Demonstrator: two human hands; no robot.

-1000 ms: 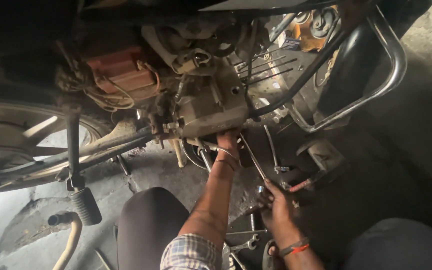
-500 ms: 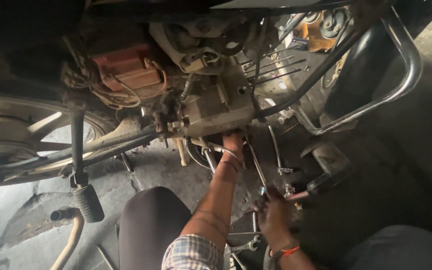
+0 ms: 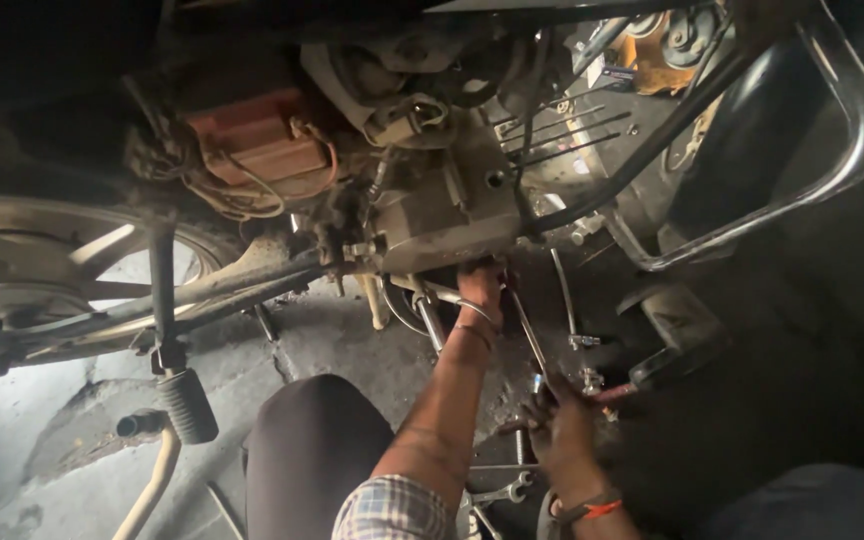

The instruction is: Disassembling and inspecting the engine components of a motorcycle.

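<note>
A motorcycle engine hangs above me, grey and greasy, seen from below. My left hand reaches up under the engine's bottom edge, fingers curled against the underside; whether it grips anything is hidden. My right hand sits lower, near the floor, fingers closed around the end of a long thin metal rod that slants up toward the engine. A red and black band circles my right wrist. A thin bangle sits on my left wrist.
A spoked rear wheel fills the left. A rubber footpeg hangs at lower left. A chrome crash guard curves at the right. Wrenches lie on the dark floor between my knees. A reddish battery box sits above.
The view has shifted slightly, so the engine sits a little higher in frame. My right hand has dropped lower and slid down the rod. My left hand stays under the engine.
</note>
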